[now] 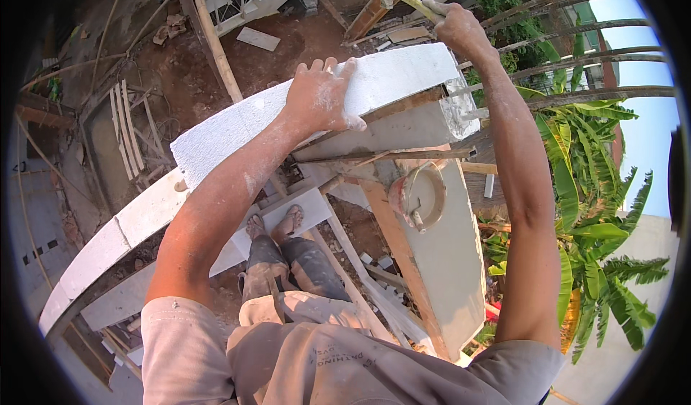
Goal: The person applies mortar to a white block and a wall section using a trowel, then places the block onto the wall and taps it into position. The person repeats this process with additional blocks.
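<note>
A long white lightweight block [403,77] lies along the top of a wall course in front of me. My left hand [320,95] rests on it with fingers spread and thumb apart, dusted in white powder. Raised beyond the block's right end, my right hand [464,32] is closed round the yellowish handle of a hammer [414,2]. The hammer's pale head is near the top edge and partly blurred against the clutter behind it, clear of the block. Rough grey mortar [461,110] shows at the block's right end.
More white blocks [115,236] curve away at lower left. A mortar-stained bucket [419,196] stands by a grey panel [446,261]. My feet [288,221] are on a narrow plank above ground strewn with rubble. Rusty rebars [576,56] jut out at upper right, near banana leaves [576,167].
</note>
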